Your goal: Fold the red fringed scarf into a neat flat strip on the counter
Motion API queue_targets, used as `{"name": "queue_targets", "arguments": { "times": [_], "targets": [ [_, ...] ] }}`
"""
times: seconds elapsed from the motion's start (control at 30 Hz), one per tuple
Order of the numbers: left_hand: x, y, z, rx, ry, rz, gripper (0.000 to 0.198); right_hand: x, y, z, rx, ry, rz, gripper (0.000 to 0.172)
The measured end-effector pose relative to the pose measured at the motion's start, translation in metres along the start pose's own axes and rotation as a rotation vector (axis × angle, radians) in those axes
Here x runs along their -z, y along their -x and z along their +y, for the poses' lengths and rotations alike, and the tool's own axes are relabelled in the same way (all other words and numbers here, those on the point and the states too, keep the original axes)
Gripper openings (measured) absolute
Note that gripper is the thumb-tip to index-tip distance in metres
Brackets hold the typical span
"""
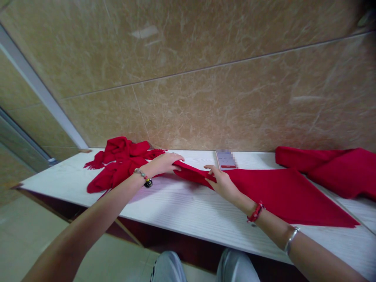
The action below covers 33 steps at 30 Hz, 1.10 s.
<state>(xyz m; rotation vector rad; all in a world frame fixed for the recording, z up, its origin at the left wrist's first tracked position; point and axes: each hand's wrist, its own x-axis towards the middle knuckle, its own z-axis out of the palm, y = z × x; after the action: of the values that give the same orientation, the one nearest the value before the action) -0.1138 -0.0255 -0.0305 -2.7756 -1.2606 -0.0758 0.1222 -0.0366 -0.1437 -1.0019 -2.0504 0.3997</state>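
Note:
A red scarf (pixel 264 192) lies along the white tabletop, its right part flat and tapering to a point near the table's front right. My left hand (pixel 163 164) grips its narrow, gathered stretch from above, fingers curled over the edge. To the right, my right hand (pixel 222 182) pinches the same stretch between thumb and fingers, which lifts it a little off the surface. Beside my left wrist lies a crumpled heap of red fabric with fringed ends (pixel 125 150). Whether that heap joins the held scarf is hidden by my left hand and forearm.
Behind the scarf, a phone (pixel 226 159) with a lit screen lies by the wall. Another folded red cloth (pixel 331 170) rests at the right. A brown marbled tile wall (pixel 205 109) closes off the back of the white table (pixel 176 207). My knees are under its front edge.

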Motion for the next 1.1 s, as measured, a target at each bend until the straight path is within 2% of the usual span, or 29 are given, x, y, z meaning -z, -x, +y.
{"name": "queue_targets", "arguments": {
  "times": [0.07, 0.13, 0.2, 0.27, 0.33, 0.4, 0.5, 0.63, 0.73, 0.83, 1.0, 1.1],
  "targets": [
    [0.008, 0.000, 0.004, -0.041, -0.023, -0.026, 0.021, 0.005, -0.001, -0.004, -0.021, 0.012, 0.042, 0.036],
    [0.007, 0.004, 0.009, -0.031, -0.107, -0.027, 0.020, 0.015, 0.000, -0.011, 0.019, 0.016, -0.036, 0.027],
    [-0.001, 0.011, 0.015, -0.007, -0.214, -0.020, 0.026, 0.026, 0.001, -0.017, 0.115, -0.015, -0.265, 0.023],
    [-0.015, 0.025, 0.024, -0.019, -0.294, -0.006, 0.027, 0.036, 0.000, -0.020, 0.192, -0.088, -0.522, 0.029],
    [-0.032, 0.042, 0.032, -0.072, -0.343, 0.019, 0.023, 0.040, -0.007, -0.017, 0.194, -0.136, -0.631, 0.033],
    [-0.048, 0.059, 0.039, -0.116, -0.374, 0.037, 0.021, 0.034, -0.021, -0.009, 0.122, -0.062, -0.569, 0.033],
    [-0.064, 0.076, 0.042, -0.117, -0.399, 0.029, 0.018, 0.009, -0.055, 0.002, 0.027, 0.144, -0.480, 0.029],
    [-0.069, 0.077, 0.036, -0.109, -0.429, 0.026, 0.017, -0.030, -0.099, 0.005, 0.020, 0.118, -0.576, 0.040],
    [-0.070, 0.073, 0.031, -0.144, -0.456, 0.048, 0.016, -0.045, -0.120, 0.003, 0.022, 0.051, -0.698, 0.031],
    [-0.072, 0.076, 0.025, -0.189, -0.460, 0.074, 0.015, -0.046, -0.128, 0.008, 0.013, -0.013, -0.765, 0.021],
    [-0.079, 0.090, 0.019, -0.177, -0.395, 0.167, 0.019, -0.030, -0.122, 0.027, -0.043, -0.076, -0.801, 0.026],
    [-0.082, 0.090, 0.023, -0.217, -0.355, 0.195, 0.017, -0.025, -0.122, 0.026, -0.063, -0.129, -0.864, 0.032]
  ]
}}
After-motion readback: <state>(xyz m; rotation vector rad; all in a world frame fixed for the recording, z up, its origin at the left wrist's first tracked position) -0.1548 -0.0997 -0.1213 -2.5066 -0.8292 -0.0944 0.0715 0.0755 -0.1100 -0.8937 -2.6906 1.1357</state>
